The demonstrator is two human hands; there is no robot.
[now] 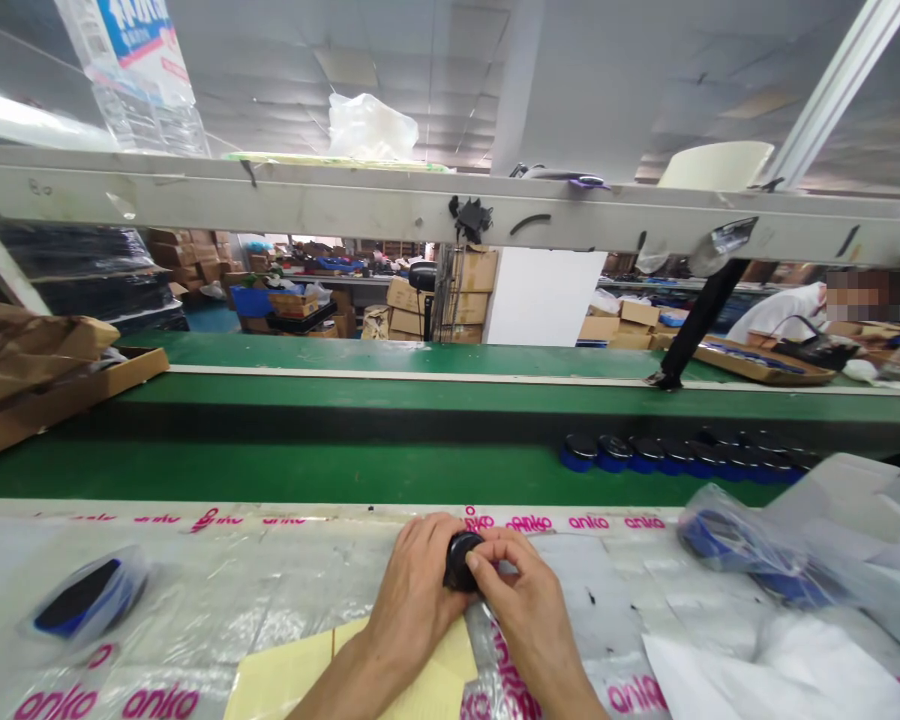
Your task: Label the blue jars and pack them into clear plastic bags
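Note:
Between my hands is a small black round piece (460, 563) with a shiny rim, held just above the plastic-covered bench. My left hand (418, 575) wraps round its left side. From the right, my right hand (523, 590) pinches its edge with thumb and forefinger. Part of the piece is hidden by my fingers. Beneath my left wrist lies yellow paper (285, 675). A blue-and-black item in a clear bag (82, 600) rests on the bench to the left.
Several blue-and-black round pieces (613, 453) stand in rows on the green belt (345, 470). Bagged blue items (720, 540) and white sheets (787, 670) lie at right. A cardboard tray (67, 400) is at left. A metal beam (307, 205) crosses above. Another person (776, 310) sits far right.

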